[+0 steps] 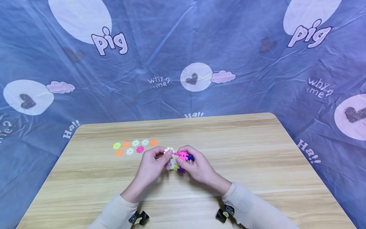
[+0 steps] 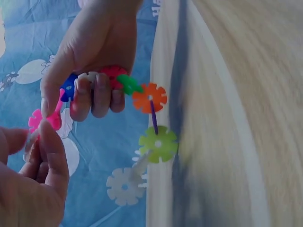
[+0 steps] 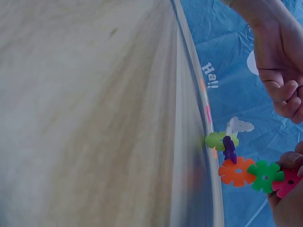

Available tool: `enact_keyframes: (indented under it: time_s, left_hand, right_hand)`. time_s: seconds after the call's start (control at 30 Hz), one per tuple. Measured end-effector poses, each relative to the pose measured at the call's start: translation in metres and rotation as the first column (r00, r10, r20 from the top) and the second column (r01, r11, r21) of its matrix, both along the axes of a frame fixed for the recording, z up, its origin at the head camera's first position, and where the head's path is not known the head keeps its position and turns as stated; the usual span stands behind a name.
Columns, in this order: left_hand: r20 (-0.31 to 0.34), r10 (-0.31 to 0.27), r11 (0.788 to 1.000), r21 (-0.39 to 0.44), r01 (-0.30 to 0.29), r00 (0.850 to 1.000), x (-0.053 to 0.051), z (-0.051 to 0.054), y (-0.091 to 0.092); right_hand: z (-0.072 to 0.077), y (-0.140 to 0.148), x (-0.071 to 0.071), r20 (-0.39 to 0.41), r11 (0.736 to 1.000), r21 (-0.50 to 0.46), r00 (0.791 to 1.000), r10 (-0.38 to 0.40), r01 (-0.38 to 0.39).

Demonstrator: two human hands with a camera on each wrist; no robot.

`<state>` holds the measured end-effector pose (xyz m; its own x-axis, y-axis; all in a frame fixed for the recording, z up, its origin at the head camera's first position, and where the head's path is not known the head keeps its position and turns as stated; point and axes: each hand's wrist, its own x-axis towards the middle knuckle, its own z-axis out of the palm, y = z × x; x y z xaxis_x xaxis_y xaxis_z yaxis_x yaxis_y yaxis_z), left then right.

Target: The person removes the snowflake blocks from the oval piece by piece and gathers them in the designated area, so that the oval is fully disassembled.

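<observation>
A chain of interlocked notched plastic discs hangs from my right hand, whose fingers curl round it. In the left wrist view it runs from a pink disc through a blue disc, white, red, a green disc, an orange disc, purple and a yellow-green disc to a white disc at the loose end. My left hand pinches another white disc against the pink one. Fingertips hide where these two meet.
Left of the hands, loose discs lie flat in two rows on the wooden table: a yellow-green disc, a pink disc, several orange and several white ones. A blue printed cloth hangs behind the table.
</observation>
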<state>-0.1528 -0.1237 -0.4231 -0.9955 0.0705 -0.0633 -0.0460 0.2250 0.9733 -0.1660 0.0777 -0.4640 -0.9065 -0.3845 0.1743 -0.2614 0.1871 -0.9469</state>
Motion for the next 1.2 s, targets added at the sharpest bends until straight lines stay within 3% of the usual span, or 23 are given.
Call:
enact_keyframes:
  time_s: [0.13, 0.23, 0.43, 0.63, 0.87, 1.03, 1.2]
  left_hand:
    - [0.023, 0.037, 0.995, 0.088, -0.039, 0.999, -0.001, -0.002, 0.001]
    - [0.03, 0.068, 0.991, 0.111, -0.071, 0.997, -0.001, -0.002, 0.002]
    - [0.013, 0.102, 0.994, 0.038, -0.102, 0.995, 0.001, -0.001, 0.004]
    - [0.002, 0.084, 0.995, 0.059, -0.084, 0.996, -0.002, 0.0, -0.005]
    - [-0.107, 0.065, 0.997, -0.036, -0.069, 0.992, -0.01, -0.001, -0.03]
    - [-0.098, 0.057, 0.994, -0.085, -0.065, 0.994, -0.014, -0.003, -0.041]
    - [-0.076, 0.089, 0.988, -0.123, -0.098, 0.993, -0.016, -0.003, -0.047]
  right_hand:
    - [0.0, -0.001, -0.001, -0.005, 1.0, 0.004, 1.0, 0.004, -0.004]
    - [-0.001, -0.002, 0.0, 0.007, 1.0, -0.003, 1.0, 0.027, -0.027]
    - [0.0, -0.002, 0.0, 0.063, 0.999, -0.014, 0.997, 0.051, -0.05]
    - [0.0, -0.002, 0.0, 0.069, 0.999, -0.006, 0.997, 0.04, -0.04]
    - [-0.002, -0.001, -0.001, 0.021, 0.999, -0.004, 0.999, 0.033, -0.033]
    - [-0.002, 0.0, -0.001, 0.01, 0.999, -0.003, 0.999, 0.038, -0.038]
    - [-0.001, 0.0, -0.001, 0.022, 0.999, -0.003, 0.999, 0.043, -0.043]
